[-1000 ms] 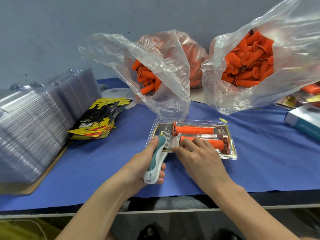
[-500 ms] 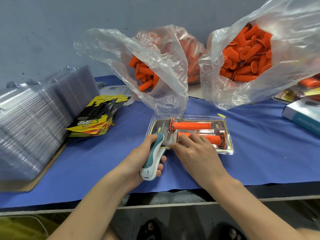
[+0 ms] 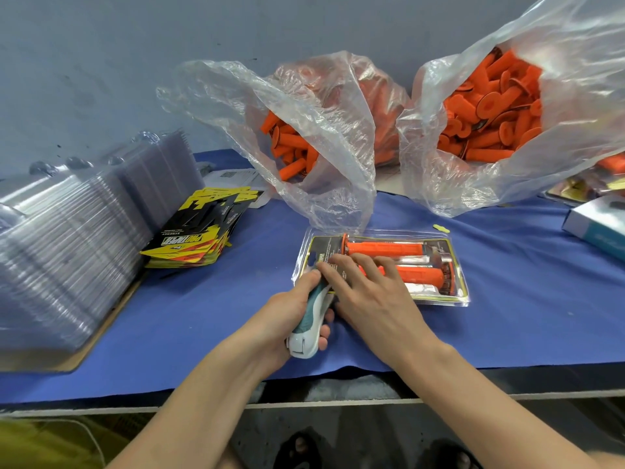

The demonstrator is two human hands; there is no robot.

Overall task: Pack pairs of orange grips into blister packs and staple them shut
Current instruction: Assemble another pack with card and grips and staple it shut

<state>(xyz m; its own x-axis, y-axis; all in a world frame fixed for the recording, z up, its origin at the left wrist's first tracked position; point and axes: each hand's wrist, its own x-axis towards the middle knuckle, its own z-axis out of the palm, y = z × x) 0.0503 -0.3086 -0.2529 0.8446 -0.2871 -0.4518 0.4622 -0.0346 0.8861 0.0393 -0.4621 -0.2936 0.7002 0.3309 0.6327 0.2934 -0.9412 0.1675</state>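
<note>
Centrally, on the blue-covered table (image 3: 524, 299), the blister pack (image 3: 460, 269) lies flat. The right hand (image 3: 372, 296) presses its left half, palm down, fingers straight and spread. The left hand (image 3: 287, 309) curls round a teal-and-white stapler (image 3: 309, 323), thumb along its top, nose at the pack's near left corner. Two orange grips (image 3: 385, 248) lie side by side inside.

Blister pack (image 3: 453, 265) before bags (image 3: 324, 137), right of cards (image 3: 196, 238)

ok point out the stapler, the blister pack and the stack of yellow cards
stapler (image 3: 308, 314), head view, teal middle of its body
blister pack (image 3: 326, 245), head view, printed top-left corner
stack of yellow cards (image 3: 192, 238), head view, face of the top card
</note>
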